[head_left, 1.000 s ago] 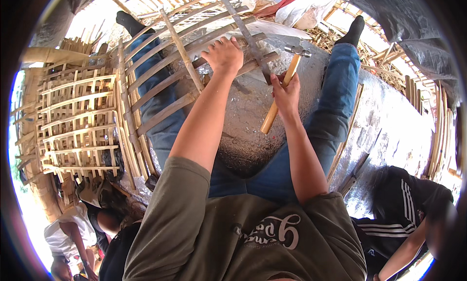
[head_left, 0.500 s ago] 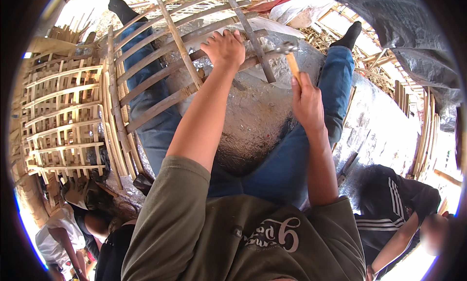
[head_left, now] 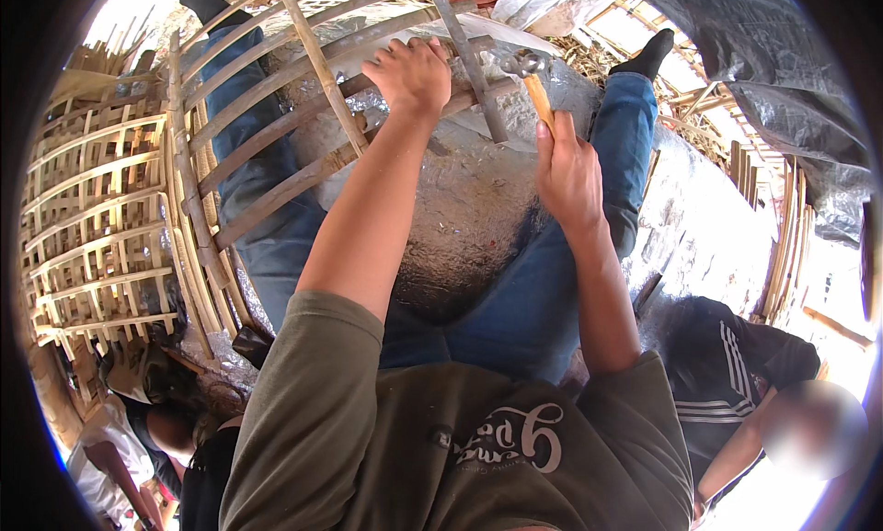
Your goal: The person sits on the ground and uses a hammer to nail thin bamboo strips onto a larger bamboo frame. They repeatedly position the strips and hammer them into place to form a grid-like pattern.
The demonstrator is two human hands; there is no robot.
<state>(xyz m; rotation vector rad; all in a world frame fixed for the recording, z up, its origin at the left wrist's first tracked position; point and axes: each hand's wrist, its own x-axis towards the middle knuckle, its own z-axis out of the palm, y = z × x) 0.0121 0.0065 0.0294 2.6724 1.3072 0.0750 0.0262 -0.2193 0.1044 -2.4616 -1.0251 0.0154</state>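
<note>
While right hand (head_left: 572, 171) grips wood-handled hammer (head_left: 538, 95), left hand (head_left: 411, 79) lies over slatted frame (head_left: 319, 65). Left fingers (head_left: 399, 55) slightly spread; can't tell if they're gripping it.

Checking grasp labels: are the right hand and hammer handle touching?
Touching. The head view shows it: the hammer handle emerges from the right hand, thumb and fingers closed on it.

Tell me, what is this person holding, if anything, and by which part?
The right grip holds a hammer by its wooden handle. The left grip lies over the slatted frame; whether it holds that too cannot be told.
</note>
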